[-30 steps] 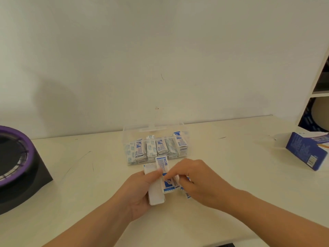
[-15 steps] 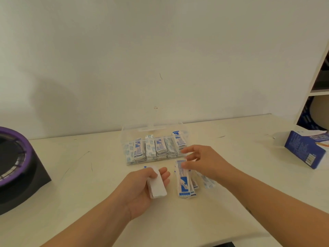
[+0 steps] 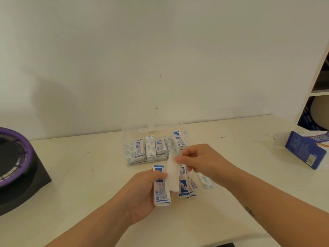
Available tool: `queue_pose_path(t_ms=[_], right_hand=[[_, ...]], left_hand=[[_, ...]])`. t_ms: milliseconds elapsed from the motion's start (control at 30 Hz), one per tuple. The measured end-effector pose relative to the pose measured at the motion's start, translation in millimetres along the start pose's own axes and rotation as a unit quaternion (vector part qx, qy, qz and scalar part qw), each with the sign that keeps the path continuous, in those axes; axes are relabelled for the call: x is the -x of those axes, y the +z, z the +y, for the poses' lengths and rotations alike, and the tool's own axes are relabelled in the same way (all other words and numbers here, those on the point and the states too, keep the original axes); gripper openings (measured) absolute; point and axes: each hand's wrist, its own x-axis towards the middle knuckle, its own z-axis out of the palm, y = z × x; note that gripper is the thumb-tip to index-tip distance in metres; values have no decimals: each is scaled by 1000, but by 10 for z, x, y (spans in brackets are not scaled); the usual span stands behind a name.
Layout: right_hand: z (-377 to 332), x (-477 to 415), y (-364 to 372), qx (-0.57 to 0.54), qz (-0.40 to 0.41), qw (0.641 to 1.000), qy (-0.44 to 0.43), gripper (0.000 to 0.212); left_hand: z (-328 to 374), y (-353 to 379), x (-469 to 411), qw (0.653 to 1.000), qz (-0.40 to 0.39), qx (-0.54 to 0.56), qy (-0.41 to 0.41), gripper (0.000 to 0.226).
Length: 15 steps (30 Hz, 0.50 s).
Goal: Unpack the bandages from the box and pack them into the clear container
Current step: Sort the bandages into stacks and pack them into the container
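My left hand (image 3: pixel 142 189) grips a stack of white-and-blue bandages (image 3: pixel 161 191) near the table's middle. My right hand (image 3: pixel 201 160) pinches the top of one blurred white bandage strip (image 3: pixel 172 172) just above that stack. A small pile of loose bandages (image 3: pixel 187 186) lies on the table under my right hand. Behind both hands stands the clear container (image 3: pixel 154 128), open, with several bandage packs standing in a row inside. The blue bandage box (image 3: pixel 308 148) lies on its side at the far right.
A black unit with a purple ring (image 3: pixel 16 163) fills the table's left edge. A white shelf (image 3: pixel 320 86) rises at the right. The cream table (image 3: pixel 71 184) meets a plain wall behind the container.
My right hand came back from the loose pile to the stack and now pinches a white strip. My left hand turned the stack so its printed blue face shows.
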Motion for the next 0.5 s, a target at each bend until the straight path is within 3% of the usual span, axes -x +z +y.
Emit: queue_pose_path(t_ms=[100,167,233,300,367,500], right_hand=[[-28,23,-140,-90,108,987,-83,4],[-24,81,-199,-59,148,976,-151,6],[51,160,-190,73,121,973,-181,14],[186,222,-125,225,43,960,-161,25],[269,256,-83,283,14,949,-135,31],[137,173,-8,116,67,984,-120,8]], left_hand=[[13,-8,-28,998,-3,55,-6,23],[0,-14,-52,998,5,57,12,25],[-21,-33,-83,999,19,45,24,24],[-30,-63,-105,999,30,24,33,23],[-40,-66,-101,999,32,-4,39,20],[-69,-15,-47,998,12,-54,41,17]])
